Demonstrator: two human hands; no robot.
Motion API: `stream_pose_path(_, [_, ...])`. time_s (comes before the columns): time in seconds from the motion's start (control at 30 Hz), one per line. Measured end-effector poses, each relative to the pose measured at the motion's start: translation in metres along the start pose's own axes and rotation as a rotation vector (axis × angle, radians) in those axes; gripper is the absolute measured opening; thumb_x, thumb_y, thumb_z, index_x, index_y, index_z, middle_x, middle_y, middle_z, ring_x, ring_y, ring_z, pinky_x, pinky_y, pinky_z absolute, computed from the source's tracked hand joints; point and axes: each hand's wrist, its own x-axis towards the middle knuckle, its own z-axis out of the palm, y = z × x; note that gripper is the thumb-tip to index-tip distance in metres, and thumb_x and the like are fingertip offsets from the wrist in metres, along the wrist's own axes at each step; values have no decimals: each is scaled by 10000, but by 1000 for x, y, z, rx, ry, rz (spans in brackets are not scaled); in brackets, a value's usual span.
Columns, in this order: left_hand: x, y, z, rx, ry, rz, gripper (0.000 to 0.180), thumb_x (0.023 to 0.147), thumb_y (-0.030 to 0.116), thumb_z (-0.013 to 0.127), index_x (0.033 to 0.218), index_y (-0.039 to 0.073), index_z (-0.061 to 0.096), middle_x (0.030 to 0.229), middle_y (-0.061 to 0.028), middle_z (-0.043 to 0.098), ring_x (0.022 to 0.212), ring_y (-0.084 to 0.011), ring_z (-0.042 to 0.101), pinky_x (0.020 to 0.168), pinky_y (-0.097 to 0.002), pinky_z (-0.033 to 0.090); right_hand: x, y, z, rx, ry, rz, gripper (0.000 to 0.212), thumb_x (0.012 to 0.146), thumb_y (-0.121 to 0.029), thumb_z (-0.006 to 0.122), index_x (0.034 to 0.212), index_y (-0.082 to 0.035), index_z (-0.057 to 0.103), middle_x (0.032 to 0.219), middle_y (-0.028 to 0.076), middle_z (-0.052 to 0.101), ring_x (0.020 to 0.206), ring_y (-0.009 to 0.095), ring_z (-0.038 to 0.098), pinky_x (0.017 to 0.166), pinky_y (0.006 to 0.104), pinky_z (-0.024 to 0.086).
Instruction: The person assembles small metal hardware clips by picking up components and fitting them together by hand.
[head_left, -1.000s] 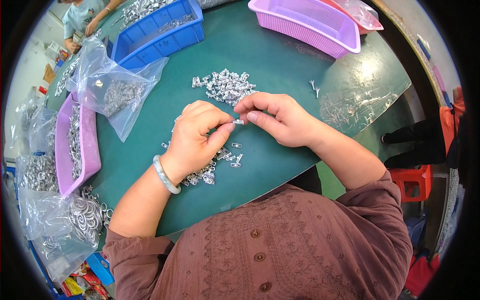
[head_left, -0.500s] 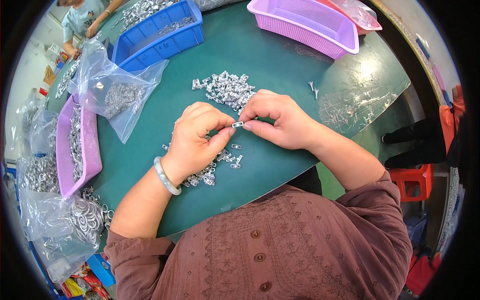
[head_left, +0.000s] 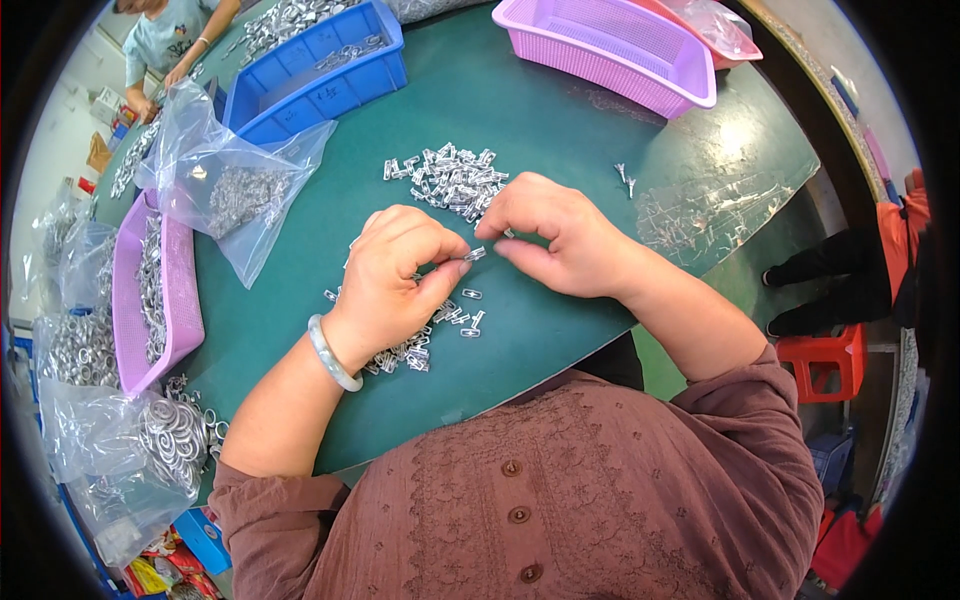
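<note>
My left hand (head_left: 395, 258) is closed in a pinch, thumb against forefinger. From its fingertips sticks out a small silver rectangular metal piece (head_left: 475, 254). To the right, my right hand (head_left: 555, 235) has its thumb and forefinger apart, off that piece. Another bit of metal (head_left: 509, 233) shows in the gap between them; whether it is held or lies behind the hand I cannot tell. Beyond my hands lies a heap of small silver fittings (head_left: 455, 180). A second pile (head_left: 405, 352) is partly hidden under my left hand and wrist, with loose rectangular pieces (head_left: 471, 294) beside it.
On the green table (head_left: 560, 345) stand a blue bin (head_left: 320, 105), a purple basket (head_left: 630, 70) and, at left, another purple basket (head_left: 185, 270) of metal parts. Clear bags (head_left: 240, 200) of parts lie nearby. Another person (head_left: 165, 45) works at far left. A red stool (head_left: 825, 362) stands at right.
My right thumb and forefinger have come apart and let go of the small rectangular piece. My left hand still pinches it, now tilted. The piles look the same.
</note>
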Motion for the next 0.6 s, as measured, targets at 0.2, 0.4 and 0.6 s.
stream_pose_path(0.2, [2, 4, -2, 2, -102, 84, 165, 681, 51, 766, 804, 84, 663, 802, -46, 607, 782, -220, 572, 737, -341, 432, -6, 8, -12, -338, -18, 126, 127, 764, -11, 644, 888, -38, 636, 872, 75, 611, 860, 286, 561, 787, 382, 458])
stream_pose_path(0.4, [0, 4, -3, 38, -158, 57, 161, 700, 131, 771, 812, 81, 667, 834, -59, 596, 810, -236, 561, 761, -351, 413, -7, 3, -6, -447, -79, 181, 97, 763, -93, 695, 835, -62, 638, 816, 63, 558, 850, 265, 530, 808, 380, 417])
stream_pose_path(0.6, [-2, 1, 0, 52, -117, -46, 139, 741, 171, 757, 810, 85, 672, 819, -45, 611, 824, -239, 564, 790, -365, 405, -3, 2, -5, -252, -15, 43, 104, 749, -49, 705, 830, -54, 641, 848, 63, 579, 853, 264, 541, 757, 361, 450])
